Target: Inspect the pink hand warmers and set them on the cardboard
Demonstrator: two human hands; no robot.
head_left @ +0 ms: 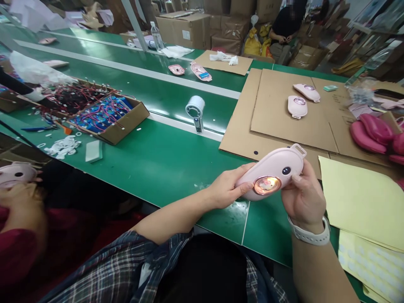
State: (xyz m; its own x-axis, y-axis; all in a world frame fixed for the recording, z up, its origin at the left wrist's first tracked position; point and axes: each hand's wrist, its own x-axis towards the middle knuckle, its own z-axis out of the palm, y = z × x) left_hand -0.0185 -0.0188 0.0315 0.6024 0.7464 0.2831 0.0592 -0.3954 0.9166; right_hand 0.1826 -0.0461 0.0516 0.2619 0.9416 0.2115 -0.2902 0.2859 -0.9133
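Note:
Both of my hands hold a pink oval device with a shiny rose-gold round disc and a small dark button, above the front edge of the green table. My left hand grips its left end, thumb near the disc. Fingers of my right hand, which wears a white wristband, are on the device's right side. Two more pink devices lie on the cardboard sheets beyond.
A white handheld fan lies mid-table. A cardboard box of blue cells and red wires stands at left. Yellow sheets lie at right, magenta covers behind them. A co-worker's hand holds a pink device at far left. Another person sits at the back.

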